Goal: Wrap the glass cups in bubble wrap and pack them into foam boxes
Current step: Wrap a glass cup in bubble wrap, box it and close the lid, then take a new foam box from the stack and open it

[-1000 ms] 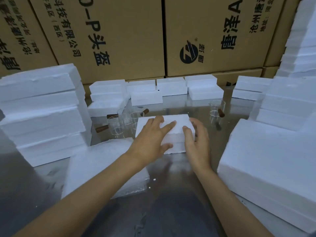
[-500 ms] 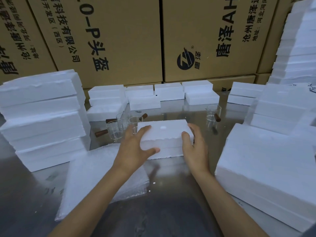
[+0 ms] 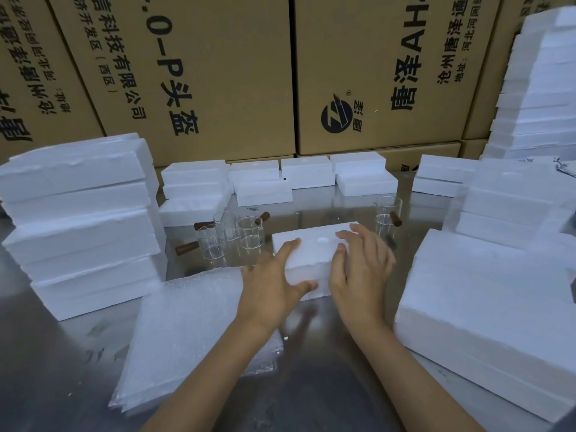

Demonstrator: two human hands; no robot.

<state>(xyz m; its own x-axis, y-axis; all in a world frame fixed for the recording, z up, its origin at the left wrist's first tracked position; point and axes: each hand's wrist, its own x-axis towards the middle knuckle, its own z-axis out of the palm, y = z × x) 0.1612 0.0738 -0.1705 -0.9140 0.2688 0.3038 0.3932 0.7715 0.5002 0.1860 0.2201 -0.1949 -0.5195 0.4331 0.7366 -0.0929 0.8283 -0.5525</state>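
Note:
A closed white foam box (image 3: 314, 251) lies on the steel table (image 3: 311, 385) in front of me. My left hand (image 3: 274, 288) holds its front left corner, thumb along the front face and index finger on the top edge. My right hand (image 3: 358, 266) lies flat on the lid with fingers spread. Three glass cups (image 3: 237, 238) with brown handles stand just left of the box. One more glass cup (image 3: 386, 213) stands behind the box to the right. A stack of bubble wrap sheets (image 3: 187, 325) lies at the near left.
Stacks of foam boxes stand at the left (image 3: 81, 219), the right (image 3: 492, 300) and along the back (image 3: 308, 177). Large cardboard cartons (image 3: 199, 73) form a wall behind the table.
My right hand moved from the box's right side up onto the lid. My left hand slid from the top left down to the front left corner.

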